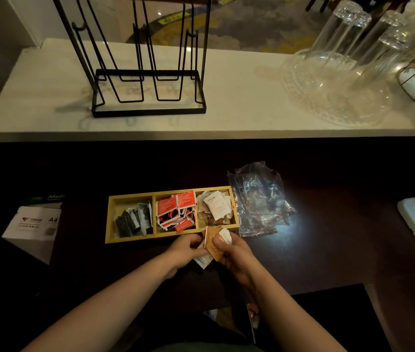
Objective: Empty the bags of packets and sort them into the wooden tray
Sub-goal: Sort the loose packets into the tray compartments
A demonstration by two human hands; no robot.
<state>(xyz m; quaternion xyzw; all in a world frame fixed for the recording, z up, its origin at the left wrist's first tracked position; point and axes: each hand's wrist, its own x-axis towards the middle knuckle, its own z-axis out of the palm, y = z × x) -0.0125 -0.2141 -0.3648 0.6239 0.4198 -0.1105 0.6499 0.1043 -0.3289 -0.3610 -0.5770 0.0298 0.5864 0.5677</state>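
Both hands, left hand (188,250) and right hand (232,252), grip a bundle of packets (212,243) just in front of the wooden tray (130,198) on the dark table (328,250). Empty plastic bags (259,199) lie beside the tray's right end. A paper box (36,224) stands left; a wire rack (148,92) and glasses (341,41) stand behind.

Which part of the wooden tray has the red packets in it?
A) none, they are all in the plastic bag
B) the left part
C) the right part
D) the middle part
D: the red packets lie heaped in the middle part of the wooden tray, with black and grey packets in the left part and white and tan packets in the right.
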